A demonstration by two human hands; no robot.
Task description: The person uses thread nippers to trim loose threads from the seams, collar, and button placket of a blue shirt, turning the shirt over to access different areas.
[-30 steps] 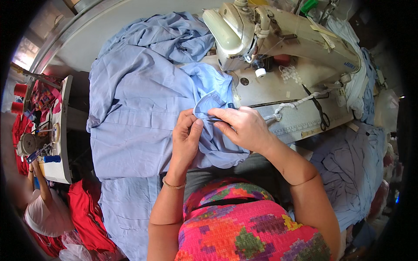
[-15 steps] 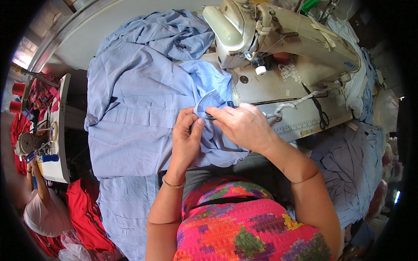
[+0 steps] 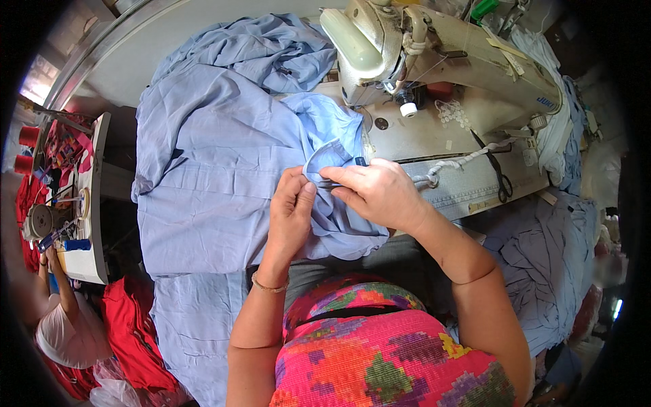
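While both hands pinch it, the soft light-blue cloth garment (image 3: 224, 183) lies spread out flat just left of the cream-coloured metal sewing machine (image 3: 434, 61), with one small folded edge lifted up right in front of the machine.

I see my left hand (image 3: 290, 214) closed on that folded edge, thumb pressed against the fingers with the cloth between them. My right hand (image 3: 380, 193) is closed too, its fingertips squeezing the same fold from the other side. The two hands almost touch.

I think this cloth is thin, light and floppy. It will bend and slide easily, so I judge it is best held at the fold, close to the edge, with a gentle pinch from both sides. A grab in the middle would only bunch it up.

Moving out from the machine: black scissors (image 3: 498, 173) lie on the machine table to its right, beside a twisted white cord (image 3: 454, 166). More blue cloth (image 3: 542, 264) is piled lower right of the machine. Far to the left of it stands a small white table (image 3: 91, 258) with red thread spools (image 3: 27, 136), where another person in a white shirt (image 3: 64, 336) sits beside red cloth (image 3: 132, 332).
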